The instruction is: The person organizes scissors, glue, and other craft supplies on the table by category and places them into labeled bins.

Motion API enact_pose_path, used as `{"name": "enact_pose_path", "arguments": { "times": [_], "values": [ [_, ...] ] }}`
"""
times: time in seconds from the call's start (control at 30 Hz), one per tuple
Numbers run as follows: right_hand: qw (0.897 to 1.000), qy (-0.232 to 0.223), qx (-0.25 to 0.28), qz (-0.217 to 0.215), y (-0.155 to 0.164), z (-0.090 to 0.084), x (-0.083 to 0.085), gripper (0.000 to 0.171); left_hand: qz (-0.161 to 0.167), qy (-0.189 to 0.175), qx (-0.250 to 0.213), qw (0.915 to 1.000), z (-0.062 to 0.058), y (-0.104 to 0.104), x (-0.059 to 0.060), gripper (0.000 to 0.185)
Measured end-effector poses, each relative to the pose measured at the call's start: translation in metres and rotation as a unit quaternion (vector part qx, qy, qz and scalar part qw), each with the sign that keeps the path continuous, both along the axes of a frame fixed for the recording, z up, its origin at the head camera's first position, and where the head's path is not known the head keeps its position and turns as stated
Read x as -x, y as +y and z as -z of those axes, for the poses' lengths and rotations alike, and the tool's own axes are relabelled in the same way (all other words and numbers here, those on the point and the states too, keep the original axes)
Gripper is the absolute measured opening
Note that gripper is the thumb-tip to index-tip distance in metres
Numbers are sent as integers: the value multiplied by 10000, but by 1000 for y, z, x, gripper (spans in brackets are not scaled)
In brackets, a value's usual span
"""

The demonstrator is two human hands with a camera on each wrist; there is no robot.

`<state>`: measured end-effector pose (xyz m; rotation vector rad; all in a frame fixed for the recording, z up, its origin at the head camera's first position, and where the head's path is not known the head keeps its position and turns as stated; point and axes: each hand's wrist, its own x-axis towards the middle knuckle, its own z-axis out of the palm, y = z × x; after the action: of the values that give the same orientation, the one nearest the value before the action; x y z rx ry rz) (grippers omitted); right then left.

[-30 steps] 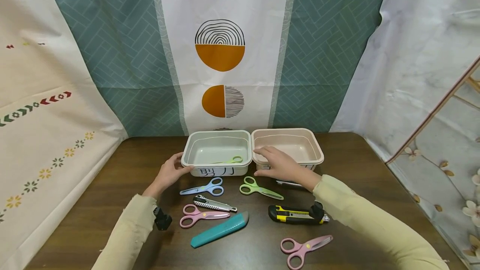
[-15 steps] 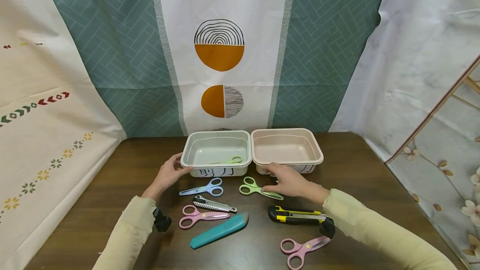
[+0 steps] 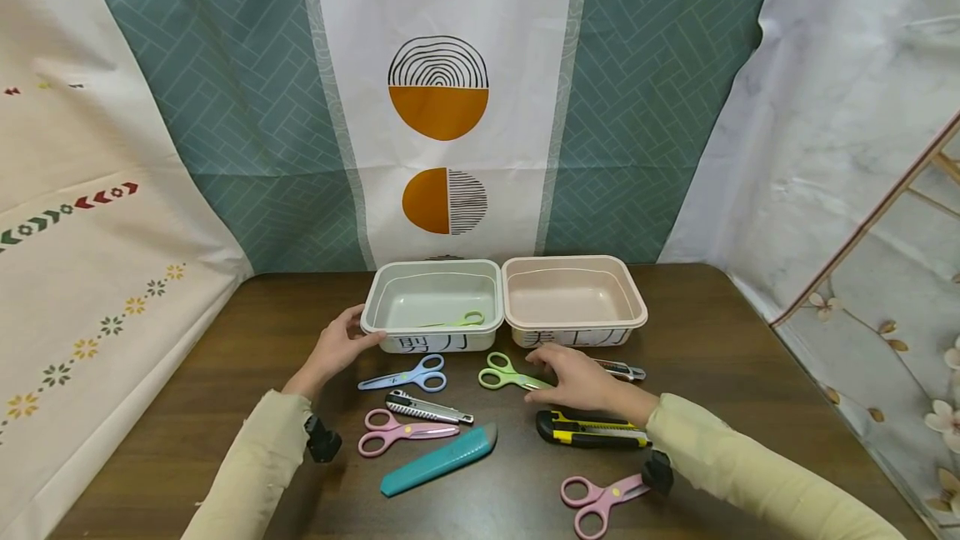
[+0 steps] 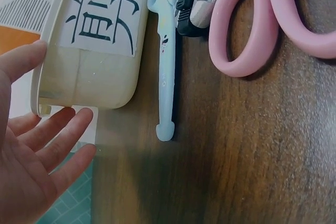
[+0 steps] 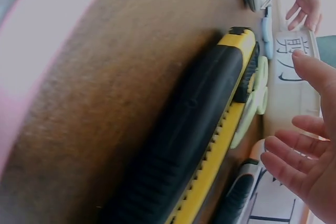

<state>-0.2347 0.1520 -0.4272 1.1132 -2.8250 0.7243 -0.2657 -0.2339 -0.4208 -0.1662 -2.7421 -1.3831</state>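
My left hand [image 3: 351, 340] rests open against the front left corner of the grey-green bin [image 3: 375, 319], thumb by the rim; the left wrist view shows its straight fingers [image 4: 63, 137] beside that bin [image 4: 100, 56]. One pair of green scissors [image 3: 459, 321] lies inside the bin. My right hand [image 3: 555, 367] is open with spread fingers [image 5: 294, 158], low over the blades of another pair of green scissors [image 3: 501, 373] in front of the pink bin [image 3: 633, 307]. A yellow-black utility knife [image 3: 592, 430] lies just beneath my right wrist.
On the brown table [image 3: 225, 373] lie blue scissors [image 3: 405, 377], a grey utility knife [image 3: 429, 409], pink scissors [image 3: 403, 432], a teal cutter [image 3: 438, 461], more pink scissors [image 3: 603, 500] at the front and a small knife [image 3: 624, 372] by the pink bin. Patterned cloths hang behind.
My right hand has drawn back from the pink bin's rim and come down over the green scissors, uncovering the small knife in front of the bin. The left hand has stayed put.
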Motion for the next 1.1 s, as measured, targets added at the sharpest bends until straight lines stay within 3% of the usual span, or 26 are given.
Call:
{"name": "enact_pose_path", "arguments": {
  "times": [0.53, 0.87, 1.1],
  "values": [
    [9993, 60, -321, 197, 3, 16, -1, 52, -46, -54, -51, 10000, -1, 1, -1, 67],
    [9989, 245, -402, 38, 3, 21, 1, 47, -44, -36, -31, 10000, 1, -1, 1, 67],
    [9984, 326, -445, -80, 0, 21, 4, 33, -7, 33, 60, 10000, 3, -1, 1, 66]
  ]
}}
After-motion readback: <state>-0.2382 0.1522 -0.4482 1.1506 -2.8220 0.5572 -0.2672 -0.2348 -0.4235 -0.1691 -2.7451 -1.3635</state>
